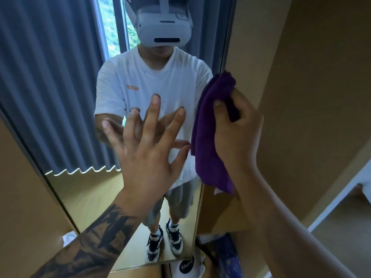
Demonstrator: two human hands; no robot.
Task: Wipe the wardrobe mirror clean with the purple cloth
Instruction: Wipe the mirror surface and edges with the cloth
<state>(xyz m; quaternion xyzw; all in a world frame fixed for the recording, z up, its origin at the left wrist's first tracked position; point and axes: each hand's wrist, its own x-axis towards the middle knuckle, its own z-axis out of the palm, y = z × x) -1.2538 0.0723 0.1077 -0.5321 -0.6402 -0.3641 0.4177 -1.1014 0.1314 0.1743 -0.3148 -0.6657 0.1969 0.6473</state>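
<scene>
The tall wardrobe mirror (80,127) fills the left and middle of the head view, set in a tan wardrobe front. My left hand (148,145) is spread open with its fingertips against the glass near the middle. My right hand (239,129) grips the purple cloth (210,133) and holds it against the mirror's right edge; the cloth hangs down below my fingers. The glass reflects a person in a white shirt and a headset, and grey curtains.
Tan wardrobe panels (301,77) stand right of the mirror. On the floor below lie a white bag with a black round label (186,264) and a blue patterned bag (226,255). A white frame edge (341,197) runs along the right side.
</scene>
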